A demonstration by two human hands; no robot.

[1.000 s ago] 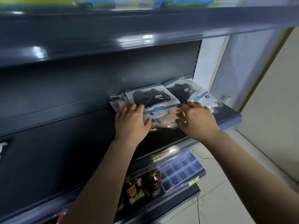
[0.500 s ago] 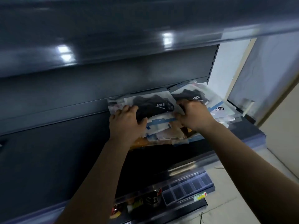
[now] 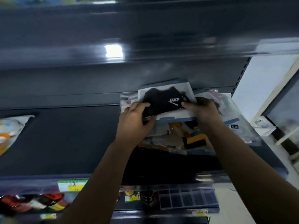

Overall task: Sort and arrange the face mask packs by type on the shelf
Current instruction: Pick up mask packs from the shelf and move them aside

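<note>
Pinching the black mask pack at both ends at frame centre – left hand and right hand each gripping an edge – apparently lifting it clear of the mixed pile on the shelf for sorting by type.

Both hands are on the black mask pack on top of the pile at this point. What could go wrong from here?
1. The black mask pack, held by the left hand and right hand, lies on a loose pile of packs; lifting it may drag the packs beneath out of place.
2. The pile reaches near the shelf's right end, so shifted packs could slide off.
3. The frame is blurred, so the packs' types are hard to read and one may be missorted.
</note>
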